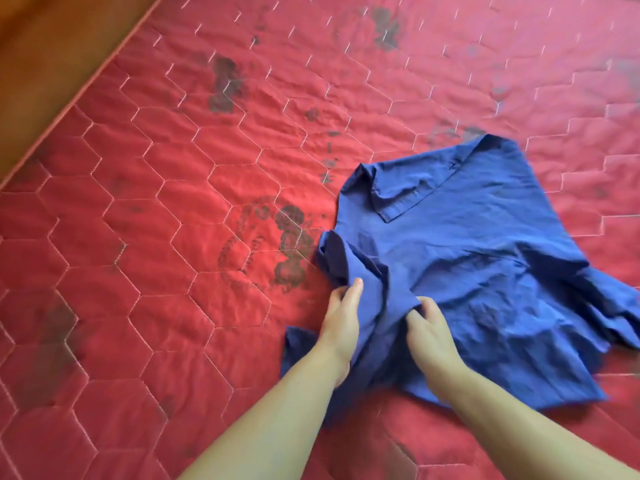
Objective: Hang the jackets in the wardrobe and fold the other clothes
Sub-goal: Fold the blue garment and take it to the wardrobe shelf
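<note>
On the red quilted mattress (145, 258), right of centre, our left hand (341, 322) and right hand (431, 336) each pinch the near-left folds of the blue shirt (467, 265).

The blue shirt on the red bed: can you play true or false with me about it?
1. The blue cotton V-neck shirt lies on a red quilted mattress with hexagon stitching. True.
2. The shirt is already folded into a neat square. False: it is spread out and rumpled.
3. Both hands are on the shirt. True: the left hand and the right hand pinch bunched cloth at its near left side.
4. The mattress is spotless. False: faded dark printed marks show on it.
5. The shirt hangs on a hanger. False: it lies flat on the mattress, with no hanger in view.
</note>
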Demonstrator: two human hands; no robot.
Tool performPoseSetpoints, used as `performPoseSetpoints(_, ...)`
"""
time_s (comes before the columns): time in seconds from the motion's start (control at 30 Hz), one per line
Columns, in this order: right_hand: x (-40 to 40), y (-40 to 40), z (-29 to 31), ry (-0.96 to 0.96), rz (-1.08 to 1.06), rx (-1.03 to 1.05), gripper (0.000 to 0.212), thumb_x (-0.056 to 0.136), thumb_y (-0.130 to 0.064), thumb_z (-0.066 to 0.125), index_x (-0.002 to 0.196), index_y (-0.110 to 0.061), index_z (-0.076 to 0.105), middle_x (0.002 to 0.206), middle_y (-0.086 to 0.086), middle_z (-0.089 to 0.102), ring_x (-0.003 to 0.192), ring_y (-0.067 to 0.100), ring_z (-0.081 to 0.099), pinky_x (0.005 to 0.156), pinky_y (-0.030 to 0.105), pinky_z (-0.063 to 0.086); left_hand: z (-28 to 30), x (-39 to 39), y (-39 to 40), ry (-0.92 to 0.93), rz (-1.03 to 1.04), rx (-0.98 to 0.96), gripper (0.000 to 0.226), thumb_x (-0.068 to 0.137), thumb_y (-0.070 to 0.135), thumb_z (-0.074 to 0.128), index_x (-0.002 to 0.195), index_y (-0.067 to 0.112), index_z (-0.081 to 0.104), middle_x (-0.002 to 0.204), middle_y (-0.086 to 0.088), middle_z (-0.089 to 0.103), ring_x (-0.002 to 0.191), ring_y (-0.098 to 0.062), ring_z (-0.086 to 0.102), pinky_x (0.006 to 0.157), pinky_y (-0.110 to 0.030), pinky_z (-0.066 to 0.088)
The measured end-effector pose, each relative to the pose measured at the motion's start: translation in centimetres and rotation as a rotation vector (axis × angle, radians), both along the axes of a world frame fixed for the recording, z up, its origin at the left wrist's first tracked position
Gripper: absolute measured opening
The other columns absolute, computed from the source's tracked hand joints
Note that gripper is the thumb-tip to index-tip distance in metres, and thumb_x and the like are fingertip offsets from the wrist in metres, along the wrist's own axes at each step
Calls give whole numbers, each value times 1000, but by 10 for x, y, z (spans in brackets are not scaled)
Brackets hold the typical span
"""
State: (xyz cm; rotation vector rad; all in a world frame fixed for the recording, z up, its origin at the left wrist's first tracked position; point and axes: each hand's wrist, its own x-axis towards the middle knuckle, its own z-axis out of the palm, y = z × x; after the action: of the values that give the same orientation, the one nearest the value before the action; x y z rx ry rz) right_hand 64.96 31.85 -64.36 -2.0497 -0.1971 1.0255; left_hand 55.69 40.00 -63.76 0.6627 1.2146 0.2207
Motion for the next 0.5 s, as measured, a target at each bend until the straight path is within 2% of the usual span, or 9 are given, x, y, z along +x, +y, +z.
performPoseSetpoints(0.07,18,-15,16,67,-82,31,13,94,-17,49,87,-14,59,91,13,68,83,19,62,85,43,52,0,15,-13,179,-8,31,52,81,60,60,123,32,49,121,3,60,111,-19,58,102,-41,45)
performPoseSetpoints(0.1,25,-23,24,115,-108,55,17,94,-15,50,81,-13,59,80,12,69,72,15,61,75,37,54,1,22,-18,212,0,7,70,71,66,62,130,33,44,125,2,60,111,-22,60,100,-43,47)
performPoseSetpoints(0.13,32,-33,32,165,-111,65,23,94,-13,50,74,-12,60,68,6,68,62,10,59,63,29,52,3,28,-24,192,29,-57,78,66,69,64,132,32,44,124,-1,62,105,-25,64,93,-44,52)
performPoseSetpoints(0.17,38,-44,38,207,-104,63,30,94,-12,50,67,-13,63,59,0,65,57,8,56,58,24,48,6,34,-30,139,81,-138,76,68,68,66,129,26,50,118,-5,68,95,-28,68,82,-41,57)
performPoseSetpoints(0.23,49,-69,44,265,-67,26,39,92,-20,52,57,-17,69,62,-3,67,66,13,57,67,30,46,13,44,-42,50,140,-218,60,78,59,67,115,12,65,100,-11,74,78,-27,71,65,-34,57)
performPoseSetpoints(0.3,62,-101,48,283,-80,-22,39,92,-26,52,58,-18,71,73,1,69,75,20,59,77,38,47,17,56,-56,23,108,-151,41,86,40,68,110,6,70,89,-9,73,71,-22,68,62,-29,54)
performPoseSetpoints(0.37,80,-136,57,293,-147,-38,38,94,-32,52,64,-15,69,83,3,70,78,20,60,80,37,47,23,71,-76,30,59,-35,30,87,20,69,111,3,69,82,-8,71,64,-19,66,56,-24,50)
performPoseSetpoints(0.43,102,-173,72,270,-209,-32,35,94,-44,54,70,-20,65,84,-2,67,85,20,61,88,35,46,37,91,-100,22,-12,42,21,85,11,67,105,9,71,87,-8,71,69,-18,66,58,-23,49)
performPoseSetpoints(0.5,127,-214,92,215,-102,-63,40,94,-51,50,79,-20,70,86,-5,70,85,14,62,88,32,45,64,116,-128,7,-88,127,12,84,9,66,93,15,71,87,-6,70,78,-19,65,68,-29,48)
